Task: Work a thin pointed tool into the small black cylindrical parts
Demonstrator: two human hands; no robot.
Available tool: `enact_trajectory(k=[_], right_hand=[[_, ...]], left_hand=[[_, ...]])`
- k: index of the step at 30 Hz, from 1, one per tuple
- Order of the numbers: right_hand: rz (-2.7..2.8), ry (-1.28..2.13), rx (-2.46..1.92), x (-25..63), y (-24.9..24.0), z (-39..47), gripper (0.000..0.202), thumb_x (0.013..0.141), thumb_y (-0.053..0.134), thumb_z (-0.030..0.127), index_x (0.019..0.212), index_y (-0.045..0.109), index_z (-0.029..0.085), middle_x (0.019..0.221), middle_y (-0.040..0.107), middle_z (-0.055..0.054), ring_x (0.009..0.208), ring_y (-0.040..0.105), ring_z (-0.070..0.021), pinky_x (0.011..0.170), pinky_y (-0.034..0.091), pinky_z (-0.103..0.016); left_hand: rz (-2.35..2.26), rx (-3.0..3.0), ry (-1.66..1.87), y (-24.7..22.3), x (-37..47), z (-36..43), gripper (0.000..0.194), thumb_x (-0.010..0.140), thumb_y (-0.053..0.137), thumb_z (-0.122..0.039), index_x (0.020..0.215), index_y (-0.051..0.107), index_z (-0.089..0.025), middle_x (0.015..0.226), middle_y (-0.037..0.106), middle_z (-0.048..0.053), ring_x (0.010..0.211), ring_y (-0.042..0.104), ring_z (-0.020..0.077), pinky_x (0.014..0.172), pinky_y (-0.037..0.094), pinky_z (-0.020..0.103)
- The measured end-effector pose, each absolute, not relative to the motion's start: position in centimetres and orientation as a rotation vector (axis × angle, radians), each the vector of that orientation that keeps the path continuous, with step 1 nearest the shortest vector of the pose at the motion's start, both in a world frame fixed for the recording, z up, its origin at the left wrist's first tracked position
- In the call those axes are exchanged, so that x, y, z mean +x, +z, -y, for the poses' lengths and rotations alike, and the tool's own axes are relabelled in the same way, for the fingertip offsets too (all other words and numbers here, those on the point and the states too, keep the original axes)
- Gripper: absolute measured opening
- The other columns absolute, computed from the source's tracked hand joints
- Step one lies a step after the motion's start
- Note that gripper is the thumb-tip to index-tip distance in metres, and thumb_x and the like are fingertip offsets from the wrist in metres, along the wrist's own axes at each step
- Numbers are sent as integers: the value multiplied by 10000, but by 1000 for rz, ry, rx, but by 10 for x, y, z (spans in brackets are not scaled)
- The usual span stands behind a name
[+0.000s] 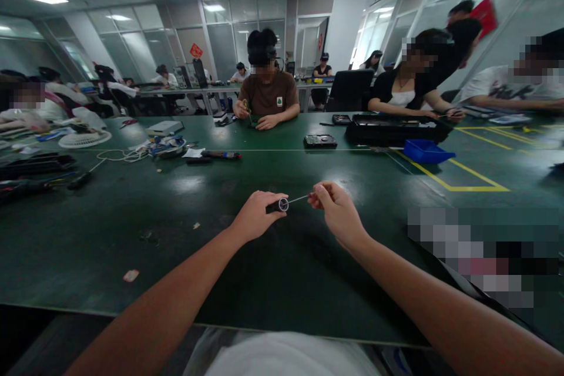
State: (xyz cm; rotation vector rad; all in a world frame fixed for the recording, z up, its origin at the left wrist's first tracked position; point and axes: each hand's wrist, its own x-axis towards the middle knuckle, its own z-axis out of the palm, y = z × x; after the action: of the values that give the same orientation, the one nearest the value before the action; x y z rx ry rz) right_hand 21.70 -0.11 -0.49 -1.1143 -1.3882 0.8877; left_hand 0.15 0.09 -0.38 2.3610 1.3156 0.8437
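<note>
Over the green table, my left hand [259, 215] is closed round a small black cylindrical part [276, 206], whose round, silver-rimmed end faces right. From the right, my right hand [337, 209] pinches a thin metal rod [298, 198]. The rod slants down to the left, and its far tip is at the ring-shaped end of the cylinder. Whether the tip is inside the ring is too small to tell. The handle end of the rod is hidden by my right fingers.
A blue bin [426, 151] and a long black casing [394, 129] lie at the back right. An opened drive-like device [320, 141] lies ahead. Tools and cables [165, 147] sit back left. A person [268, 91] works opposite; others sit around.
</note>
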Motion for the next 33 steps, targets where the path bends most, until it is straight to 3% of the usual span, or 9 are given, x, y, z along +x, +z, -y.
enact_trajectory(k=[6, 10, 15, 23, 27, 30, 33], right_hand=[[1359, 865, -1181, 218, -4, 0, 284, 918, 517, 442, 942, 591, 169, 802, 684, -57, 696, 624, -167, 674, 496, -331], [1475, 773, -1268, 221, 7, 6, 367, 879, 580, 529, 847, 640, 169, 689, 673, -38, 623, 600, -163, 611, 454, -302], [1608, 639, -1363, 222, 15, 14, 457, 838, 606, 613, 640, 575, 202, 525, 607, 1, 451, 471, -124, 483, 349, -269], [1743, 415, -1397, 221, 11, 16, 582, 866, 544, 639, 479, 444, 216, 446, 372, 42, 431, 355, -107, 460, 265, -274], [1809, 385, -1362, 222, 11, 17, 453, 867, 598, 565, 591, 505, 219, 502, 468, 38, 474, 435, -128, 490, 315, -277], [1865, 491, -1247, 221, 12, 19, 199, 885, 616, 411, 831, 594, 220, 710, 660, -6, 630, 605, -172, 581, 429, -289], [1920, 542, -1167, 220, 13, 22, 111, 901, 576, 324, 930, 603, 220, 868, 714, -43, 789, 674, -202, 674, 483, -317]], left_hand=[[-1316, 2322, 877, -5, 1, -1, 384, 823, 735, -239, 1200, 667, -248, 1174, 699, 27, 1040, 614, 226, 964, 432, 395], [-1344, 2302, 871, -3, -1, 0, 377, 819, 734, -240, 1191, 676, -249, 1153, 702, 39, 1042, 613, 237, 943, 440, 401], [-1356, 2283, 881, -5, -3, -1, 376, 819, 732, -249, 1191, 678, -264, 1133, 706, 32, 1035, 611, 240, 940, 440, 407], [-1342, 2296, 916, -8, -6, -3, 397, 818, 734, -252, 1209, 669, -283, 1156, 700, 29, 1046, 609, 237, 942, 442, 409], [-1355, 2291, 907, -8, -6, -4, 387, 814, 737, -235, 1195, 676, -271, 1157, 701, 30, 1057, 609, 238, 950, 441, 416], [-1367, 2285, 921, -10, -8, -5, 374, 818, 729, -229, 1187, 681, -265, 1160, 700, 37, 1068, 613, 237, 966, 443, 421], [-1365, 2290, 935, -12, -9, -7, 381, 815, 729, -226, 1191, 682, -268, 1165, 698, 41, 1076, 615, 239, 979, 443, 419]])
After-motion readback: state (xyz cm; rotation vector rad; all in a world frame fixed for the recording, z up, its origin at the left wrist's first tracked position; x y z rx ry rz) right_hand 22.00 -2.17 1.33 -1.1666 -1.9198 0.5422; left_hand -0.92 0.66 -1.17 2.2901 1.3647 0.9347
